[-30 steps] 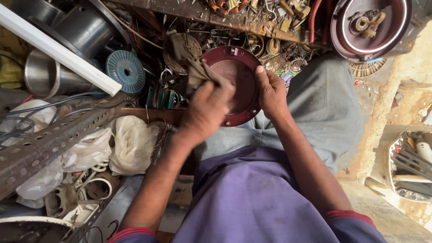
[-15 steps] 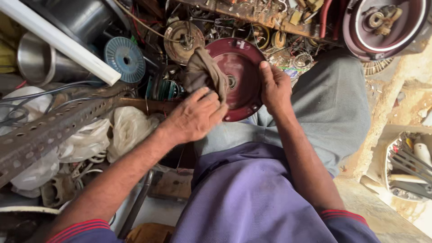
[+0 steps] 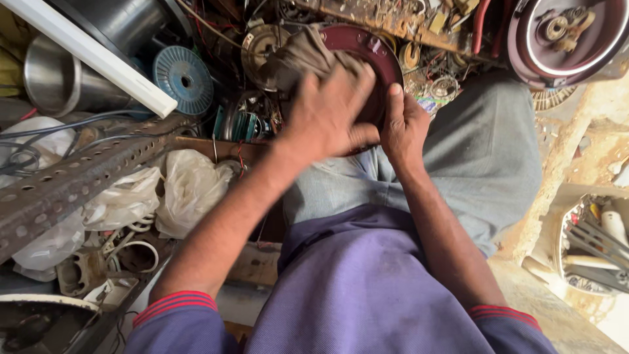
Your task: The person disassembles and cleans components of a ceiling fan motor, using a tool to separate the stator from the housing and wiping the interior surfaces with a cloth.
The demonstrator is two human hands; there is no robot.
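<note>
1. Upper middle of the frame, against my knee, I see a round dark-red metal cover (image 3: 377, 56), dished, with a raised rim and a small bolt near its top edge.
2. My left hand (image 3: 327, 115) lies spread over the cover's face, blurred, pressing a crumpled brown rag (image 3: 298, 59) onto it; the fingers are splayed flat rather than curled.
3. My right hand (image 3: 403, 128) clasps the cover's lower right edge, thumb up along the rim.
4. Upper right sits a second dark-red round housing (image 3: 563, 33) with a pale inner ring and metal parts at its centre.
5. Left of the cover lies a blue ribbed plastic spool (image 3: 183, 78), and a white flat strip (image 3: 92, 56) runs diagonally across the upper left.
6. Lower left, a rusty perforated angle bar (image 3: 72, 180) crosses thin, wrinkled white plastic bags (image 3: 190, 190).
</note>
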